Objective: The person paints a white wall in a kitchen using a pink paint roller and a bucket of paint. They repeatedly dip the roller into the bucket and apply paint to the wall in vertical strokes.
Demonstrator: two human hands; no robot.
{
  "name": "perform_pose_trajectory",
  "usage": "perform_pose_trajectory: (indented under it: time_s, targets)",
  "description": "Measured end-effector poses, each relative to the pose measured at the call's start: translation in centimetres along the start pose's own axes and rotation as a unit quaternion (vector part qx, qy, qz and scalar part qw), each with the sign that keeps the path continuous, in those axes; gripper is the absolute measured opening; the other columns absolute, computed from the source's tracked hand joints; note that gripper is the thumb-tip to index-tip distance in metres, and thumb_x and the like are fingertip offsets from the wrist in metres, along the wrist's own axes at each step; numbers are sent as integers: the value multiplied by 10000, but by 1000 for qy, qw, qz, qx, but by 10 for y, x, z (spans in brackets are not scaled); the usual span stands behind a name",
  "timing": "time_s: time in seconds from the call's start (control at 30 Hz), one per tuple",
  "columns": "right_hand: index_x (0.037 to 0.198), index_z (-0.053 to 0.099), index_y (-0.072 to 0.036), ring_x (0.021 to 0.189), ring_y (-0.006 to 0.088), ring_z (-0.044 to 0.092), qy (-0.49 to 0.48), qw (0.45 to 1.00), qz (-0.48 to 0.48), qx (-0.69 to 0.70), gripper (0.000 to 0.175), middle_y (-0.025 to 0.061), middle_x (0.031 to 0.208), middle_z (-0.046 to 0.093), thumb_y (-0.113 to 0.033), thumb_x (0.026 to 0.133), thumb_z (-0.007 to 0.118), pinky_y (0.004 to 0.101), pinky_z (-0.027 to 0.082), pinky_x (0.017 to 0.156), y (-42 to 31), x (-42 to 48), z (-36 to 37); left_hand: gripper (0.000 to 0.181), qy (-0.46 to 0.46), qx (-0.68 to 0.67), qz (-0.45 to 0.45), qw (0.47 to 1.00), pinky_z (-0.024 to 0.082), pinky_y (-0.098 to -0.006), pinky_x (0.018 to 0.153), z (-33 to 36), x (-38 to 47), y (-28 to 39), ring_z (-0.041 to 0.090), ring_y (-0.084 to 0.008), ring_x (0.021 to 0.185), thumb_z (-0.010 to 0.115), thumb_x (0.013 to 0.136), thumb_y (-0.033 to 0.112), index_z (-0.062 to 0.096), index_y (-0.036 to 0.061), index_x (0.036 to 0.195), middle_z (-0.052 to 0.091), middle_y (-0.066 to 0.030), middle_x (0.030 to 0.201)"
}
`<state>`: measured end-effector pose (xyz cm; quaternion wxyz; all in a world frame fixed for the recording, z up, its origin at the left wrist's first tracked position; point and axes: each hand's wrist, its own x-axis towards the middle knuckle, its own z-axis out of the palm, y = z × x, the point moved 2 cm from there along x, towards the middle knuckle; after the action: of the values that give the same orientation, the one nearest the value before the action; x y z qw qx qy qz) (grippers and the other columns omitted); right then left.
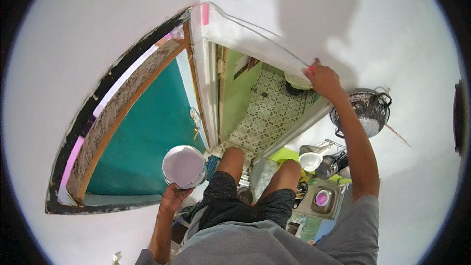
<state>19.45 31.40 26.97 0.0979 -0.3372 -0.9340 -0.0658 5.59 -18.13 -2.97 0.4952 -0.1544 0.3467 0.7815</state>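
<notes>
My left hand (173,198) grips the lower side of a round plastic tub (184,167), which holds pale, whitish paint. Raised up by the white wall, my right hand (323,81) is closed around the red handle (311,69) of a small paint roller. Its long thin wire frame (263,35) runs up and to the left. At the far end, a narrow pink roller head (205,14) rests at or very near the wall corner above the doorway. A line beside the wire looks like its shadow.
Left stands a teal door (147,129) in a wooden frame. Ahead, a doorway opens onto a patterned tile floor (274,106). A blackened wok-like pan (368,112) hangs on the right wall. Below are a white ladle-like strainer (310,161), other pans and a steel sink (323,209).
</notes>
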Motion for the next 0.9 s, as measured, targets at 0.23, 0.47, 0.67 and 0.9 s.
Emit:
perform_pose_trajectory:
  time_s: [0.23, 0.47, 0.67, 0.9]
  targets:
    - [1100, 454, 47, 755, 401, 598, -19, 996, 76, -32, 490, 229, 778, 610, -397, 892, 437, 471, 461, 659, 59, -73, -3, 460, -8, 0, -4, 1000, 499, -462, 869, -3, -4, -2, 544, -378, 1003, 497, 751, 55, 363, -89, 1167, 503, -254, 1113]
    - [1035, 495, 63, 800, 380, 609, -2, 1000, 13, -4, 484, 248, 827, 610, -393, 894, 416, 444, 501, 695, 0, -12, 32, 464, 16, 6, -22, 1000, 511, -450, 847, -6, 3, 5, 539, -377, 1014, 488, 763, 74, 360, -77, 1183, 492, -252, 1142]
    - [1126, 468, 74, 778, 394, 596, -6, 999, 36, -31, 556, 249, 814, 607, -421, 875, 442, 470, 466, 698, 63, -56, 34, 427, -6, -7, 10, 1000, 504, -428, 855, 5, -8, -2, 531, -359, 1038, 462, 782, 70, 386, -63, 1180, 494, -217, 1169]
    - [1123, 459, 60, 822, 379, 609, -42, 998, -12, -35, 551, 246, 825, 615, -434, 883, 414, 462, 488, 712, 17, -39, 30, 494, -5, 2, -11, 1000, 447, -467, 939, -11, -1, 4, 470, -372, 1107, 502, 740, 54, 357, -51, 1201, 442, -239, 1199]
